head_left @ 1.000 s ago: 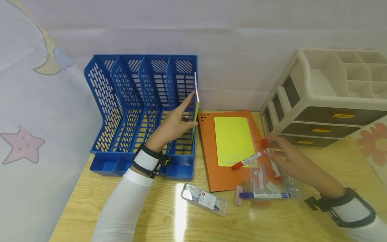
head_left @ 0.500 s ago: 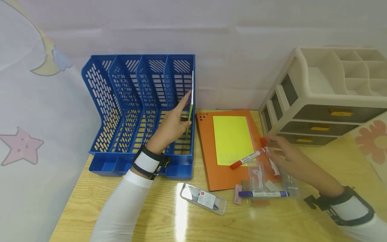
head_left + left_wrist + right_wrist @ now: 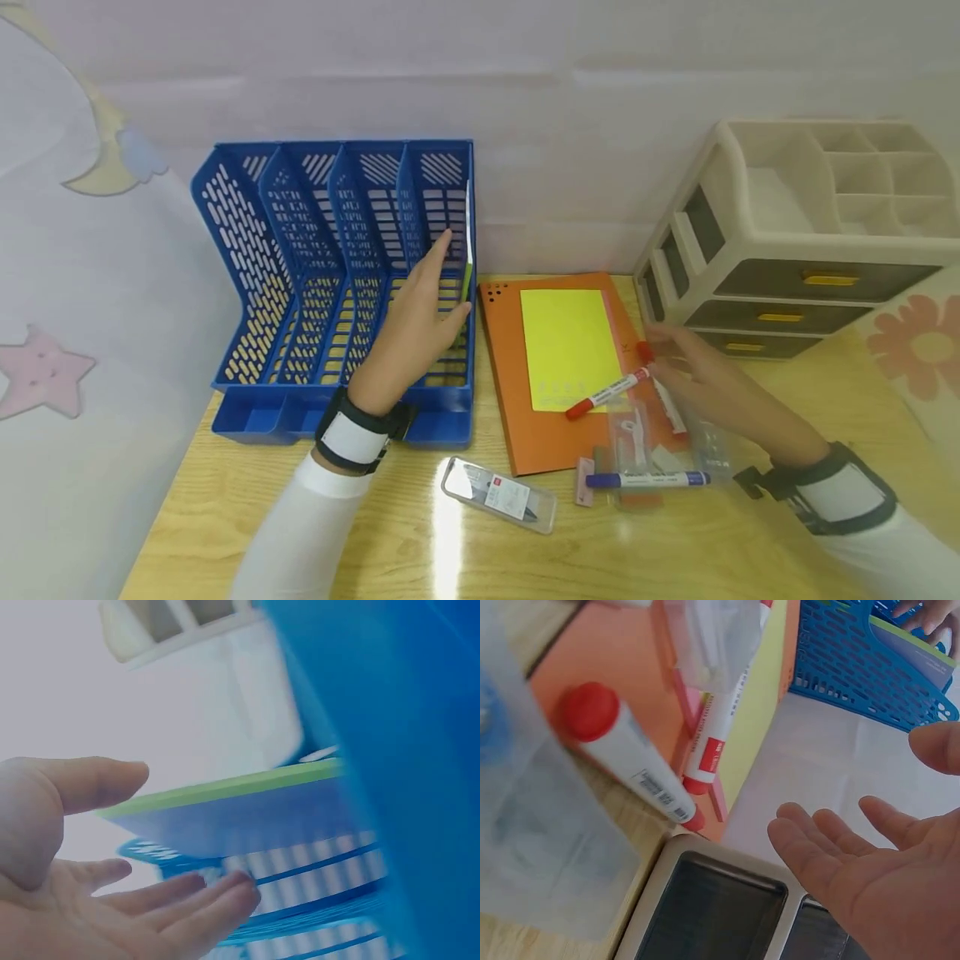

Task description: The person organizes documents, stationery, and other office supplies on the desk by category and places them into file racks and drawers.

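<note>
green folder (image 3: 467,287) slid deeper into blue rack (image 3: 330,275); both hands now open, holding nothing

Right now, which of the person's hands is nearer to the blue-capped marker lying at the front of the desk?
Right. The right hand hovers just behind the blue-capped marker, over the red markers. The left hand is far off at the blue file rack.

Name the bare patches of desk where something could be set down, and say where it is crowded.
Bare wood lies on the desk between the blue file rack and the near edge, and right of the blue marker. It is crowded around the orange folder, red markers and right hand.
</note>
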Demonstrator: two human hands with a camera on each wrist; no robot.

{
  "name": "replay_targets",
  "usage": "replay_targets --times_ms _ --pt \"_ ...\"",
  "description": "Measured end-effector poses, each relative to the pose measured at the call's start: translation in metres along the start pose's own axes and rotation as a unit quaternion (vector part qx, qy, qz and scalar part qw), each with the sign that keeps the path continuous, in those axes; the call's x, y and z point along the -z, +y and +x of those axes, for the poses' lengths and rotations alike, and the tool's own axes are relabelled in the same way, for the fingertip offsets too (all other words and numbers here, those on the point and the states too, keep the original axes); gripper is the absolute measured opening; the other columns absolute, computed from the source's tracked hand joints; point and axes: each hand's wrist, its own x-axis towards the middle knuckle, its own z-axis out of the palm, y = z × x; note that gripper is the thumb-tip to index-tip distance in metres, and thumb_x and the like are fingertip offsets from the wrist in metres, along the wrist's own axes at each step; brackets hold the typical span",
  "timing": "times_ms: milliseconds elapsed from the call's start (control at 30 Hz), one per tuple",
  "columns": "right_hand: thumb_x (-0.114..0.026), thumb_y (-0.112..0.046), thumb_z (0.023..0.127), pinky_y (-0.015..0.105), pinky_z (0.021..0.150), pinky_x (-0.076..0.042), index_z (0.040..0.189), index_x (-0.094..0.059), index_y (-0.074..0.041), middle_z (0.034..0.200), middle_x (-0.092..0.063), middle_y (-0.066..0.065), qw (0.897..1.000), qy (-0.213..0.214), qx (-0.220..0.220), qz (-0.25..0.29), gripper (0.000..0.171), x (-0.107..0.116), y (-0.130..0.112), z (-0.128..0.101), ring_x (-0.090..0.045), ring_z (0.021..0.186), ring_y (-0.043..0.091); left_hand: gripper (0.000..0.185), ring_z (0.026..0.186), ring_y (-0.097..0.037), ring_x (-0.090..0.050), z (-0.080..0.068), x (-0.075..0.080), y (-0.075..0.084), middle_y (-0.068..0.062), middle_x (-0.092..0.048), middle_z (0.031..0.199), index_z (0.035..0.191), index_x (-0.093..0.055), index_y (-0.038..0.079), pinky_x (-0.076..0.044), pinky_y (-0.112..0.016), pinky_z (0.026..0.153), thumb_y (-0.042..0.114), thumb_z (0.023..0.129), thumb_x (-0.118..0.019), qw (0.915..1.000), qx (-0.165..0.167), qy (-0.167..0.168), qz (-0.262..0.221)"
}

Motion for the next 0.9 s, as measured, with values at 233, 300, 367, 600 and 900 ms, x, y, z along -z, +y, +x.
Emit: replay_targets --times_ms 233,300,367,600,900 --pt "-0.055 -0.019 0.108 0.064 0.104 -0.047 0.159 -0.027 0.002 0.15 -0.049 0.031 0.999 0.003 -0.01 0.037 0.062 -0.009 -0.002 0.015 -0.053 0.134 0.052 0.059 0.143 -0.034 -0.046 -0.033 0.006 0.025 -0.02 -0.048 0.153 0.149 -0.047 0.001 -0.04 -0.046 0.12 0.005 0.095 -0.071 0.9811 -0.123 0.146 0.027" --pt "-0.055 -0.018 0.108 0.064 0.105 -0.047 0.159 -0.025 0.004 0.152 -0.046 0.033 0.999 -0.001 -0.023 0.046 0.063 -0.011 -0.003 0.02 -0.051 0.135 0.052 0.053 0.14 -0.035 -0.049 -0.038 0.004 0.029 -0.021 -0.052 0.148 0.143 -0.052 -0.001 -0.041 -0.045 0.12 0.003 0.094 -0.071 0.9733 -0.156 0.166 0.024" --pt "-0.053 -0.019 0.108 0.063 0.106 -0.047 0.158 -0.024 0.007 0.153 -0.043 0.034 0.998 -0.005 -0.04 0.048 0.064 -0.012 -0.003 0.024 -0.049 0.136 0.053 0.05 0.137 -0.035 -0.05 -0.041 0.0 0.033 -0.022 -0.054 0.145 0.14 -0.054 -0.002 -0.043 -0.043 0.118 0.002 0.093 -0.071 0.9686 -0.18 0.171 0.019" --pt "-0.05 -0.019 0.109 0.065 0.104 -0.048 0.154 -0.026 0.015 0.147 -0.045 0.04 0.996 -0.025 -0.066 0.045 0.062 -0.016 -0.006 0.035 -0.049 0.133 0.057 0.047 0.135 -0.032 -0.055 -0.044 -0.018 0.039 -0.021 -0.056 0.143 0.137 -0.056 -0.005 -0.052 -0.039 0.109 -0.002 0.092 -0.071 0.9663 -0.213 0.137 -0.044" --pt "-0.051 -0.021 0.108 0.066 0.108 -0.044 0.154 -0.025 0.018 0.149 -0.042 0.042 0.992 -0.067 -0.098 0.044 0.066 -0.021 -0.006 0.035 -0.046 0.135 0.058 0.063 0.134 -0.03 -0.054 -0.044 -0.053 0.041 -0.013 -0.046 0.156 0.156 -0.039 0.009 -0.055 -0.046 0.104 0.007 0.099 -0.065 0.985 -0.049 -0.039 -0.16"
